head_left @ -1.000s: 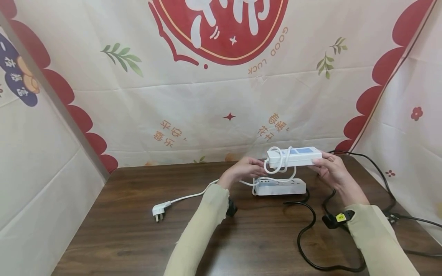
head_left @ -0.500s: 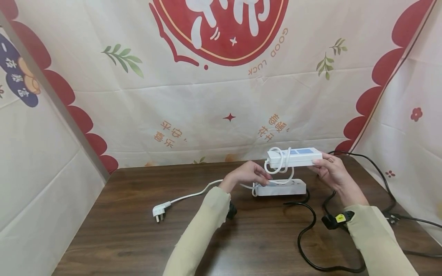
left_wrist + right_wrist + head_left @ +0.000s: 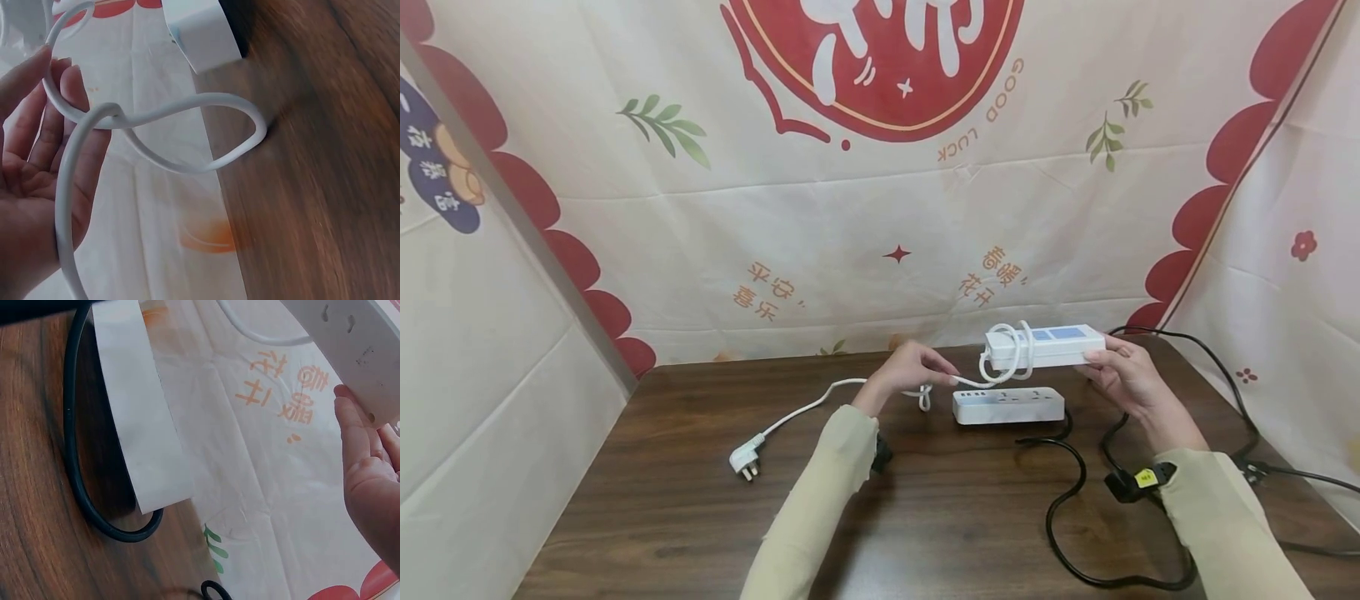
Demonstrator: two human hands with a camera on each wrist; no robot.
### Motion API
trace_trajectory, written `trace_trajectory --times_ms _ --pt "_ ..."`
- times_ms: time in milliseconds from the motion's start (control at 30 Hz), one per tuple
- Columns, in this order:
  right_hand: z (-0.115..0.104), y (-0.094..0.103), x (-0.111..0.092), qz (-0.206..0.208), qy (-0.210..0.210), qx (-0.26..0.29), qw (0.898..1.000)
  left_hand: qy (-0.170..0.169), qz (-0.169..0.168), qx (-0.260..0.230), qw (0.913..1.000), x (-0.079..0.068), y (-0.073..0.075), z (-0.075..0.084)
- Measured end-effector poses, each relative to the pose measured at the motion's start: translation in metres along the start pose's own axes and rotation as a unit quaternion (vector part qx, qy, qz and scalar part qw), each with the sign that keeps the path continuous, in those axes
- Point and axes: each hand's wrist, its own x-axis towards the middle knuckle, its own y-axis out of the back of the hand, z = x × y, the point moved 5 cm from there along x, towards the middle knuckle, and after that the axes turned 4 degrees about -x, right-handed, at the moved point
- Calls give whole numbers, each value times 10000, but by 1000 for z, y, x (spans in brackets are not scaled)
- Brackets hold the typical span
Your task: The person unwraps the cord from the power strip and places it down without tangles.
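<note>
My right hand [image 3: 1123,375] grips the right end of a white power strip [image 3: 1067,348], raised above the table, its top marked with blue panels. White cord is looped around the strip's left end. My left hand [image 3: 913,367] pinches that white cord [image 3: 156,115] between thumb and fingers, left of the strip. In the left wrist view a loose loop hangs below the fingers. The cord runs on to a white three-pin plug [image 3: 745,457] lying at the table's left. Slots show on the held strip's underside [image 3: 356,350] in the right wrist view.
A second white power strip [image 3: 1009,407] lies on the brown wooden table [image 3: 662,517] below the held one. Its black cable [image 3: 1060,500] curves toward the front right. More black cable [image 3: 1236,387] runs along the right side. A printed cloth [image 3: 820,225] stands behind.
My left hand first reached right toward the looped cord, then drew left pinching it, pulling the cord's hanging stretch tauter. My right hand and the held strip shifted slightly right and down.
</note>
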Motion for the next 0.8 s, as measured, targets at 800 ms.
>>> trace_trajectory --times_ms 800 --pt "0 1 -7 377 -357 -418 9978 163 1323 24 9911 -11 26 -14"
